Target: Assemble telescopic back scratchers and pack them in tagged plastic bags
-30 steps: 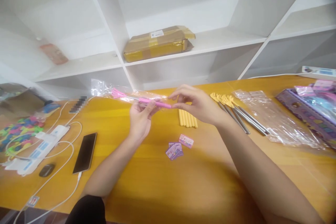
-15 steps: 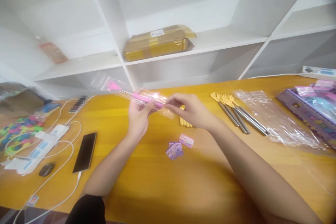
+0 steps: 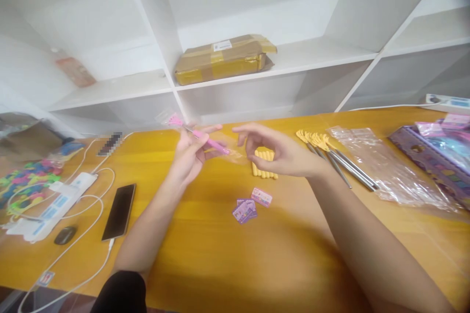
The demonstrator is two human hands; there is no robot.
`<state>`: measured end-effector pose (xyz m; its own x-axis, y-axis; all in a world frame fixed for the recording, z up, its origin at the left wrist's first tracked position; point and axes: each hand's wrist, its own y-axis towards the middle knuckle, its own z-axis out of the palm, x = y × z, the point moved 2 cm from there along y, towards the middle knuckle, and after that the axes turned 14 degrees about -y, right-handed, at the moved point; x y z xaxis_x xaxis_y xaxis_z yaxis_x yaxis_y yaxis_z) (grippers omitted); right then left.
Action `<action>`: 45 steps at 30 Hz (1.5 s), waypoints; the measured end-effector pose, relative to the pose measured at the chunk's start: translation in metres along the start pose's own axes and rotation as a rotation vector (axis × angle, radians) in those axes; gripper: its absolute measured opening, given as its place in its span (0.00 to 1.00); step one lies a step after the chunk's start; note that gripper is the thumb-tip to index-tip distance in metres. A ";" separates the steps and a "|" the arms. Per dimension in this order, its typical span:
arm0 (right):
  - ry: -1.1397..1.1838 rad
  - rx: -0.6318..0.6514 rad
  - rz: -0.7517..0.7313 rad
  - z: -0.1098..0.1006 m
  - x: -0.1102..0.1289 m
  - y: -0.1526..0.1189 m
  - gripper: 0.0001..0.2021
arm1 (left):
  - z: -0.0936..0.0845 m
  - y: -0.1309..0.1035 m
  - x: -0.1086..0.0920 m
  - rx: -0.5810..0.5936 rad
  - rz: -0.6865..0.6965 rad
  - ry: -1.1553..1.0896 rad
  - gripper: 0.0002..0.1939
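1. Above the table's back edge, left of its middle, the pink stick [image 3: 217,146] slants in a clear bag [image 3: 236,156], head up toward the shelf.
2. The left hand [image 3: 186,159] pinches the handle between thumb and fingers; the right hand [image 3: 279,152] is loosely curled, thumb well apart from the fingers, with nothing seen in it. Whether it touches the film, I cannot tell.
3. The stick could slip or twist, I judge, since one pinch carries it and the film looks slick.
4. The film could crease or tear if a fingertip snags it.
5. The yellow tubes [image 3: 265,168], below the right hand, could roll toward the back edge if that hand drops and bumps them.
6. Counted: one stick in hand; one pink card [image 3: 261,197] beside a pile of at least two purple cards [image 3: 244,212]; about six tubes, partly hidden; several yellow-headed claws [image 3: 352,170], overlapping too much to count; one purple box [image 3: 428,156] at the right edge; one phone [image 3: 119,212] toward the left edge.
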<state>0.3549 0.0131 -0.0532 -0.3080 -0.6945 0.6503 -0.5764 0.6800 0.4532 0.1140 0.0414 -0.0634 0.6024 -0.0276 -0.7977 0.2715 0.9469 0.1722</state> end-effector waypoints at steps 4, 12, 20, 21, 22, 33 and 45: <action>-0.061 0.053 -0.091 -0.005 0.005 -0.002 0.20 | 0.001 0.001 0.002 -0.005 -0.054 -0.030 0.21; -0.197 -0.101 -0.151 -0.010 0.012 0.001 0.05 | -0.005 0.003 0.012 -0.062 -0.078 -0.005 0.16; -0.175 -0.119 -0.053 0.005 0.008 0.007 0.05 | 0.005 -0.004 0.016 0.048 -0.077 0.063 0.42; -0.170 -0.132 -0.025 0.007 0.007 0.008 0.05 | 0.006 -0.004 0.016 0.058 -0.083 0.062 0.44; -0.166 -0.149 -0.002 0.009 0.006 0.008 0.04 | 0.007 -0.005 0.016 0.066 -0.091 0.059 0.44; -0.199 -0.222 0.099 0.014 0.006 0.008 0.06 | 0.007 -0.011 0.023 0.075 -0.072 0.225 0.27; -0.213 -0.275 0.103 0.015 0.003 0.008 0.08 | 0.009 -0.013 0.030 0.089 -0.113 0.318 0.23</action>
<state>0.3379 0.0128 -0.0563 -0.5215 -0.6329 0.5722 -0.3176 0.7665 0.5582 0.1355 0.0253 -0.0839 0.3043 -0.0167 -0.9524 0.3960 0.9116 0.1105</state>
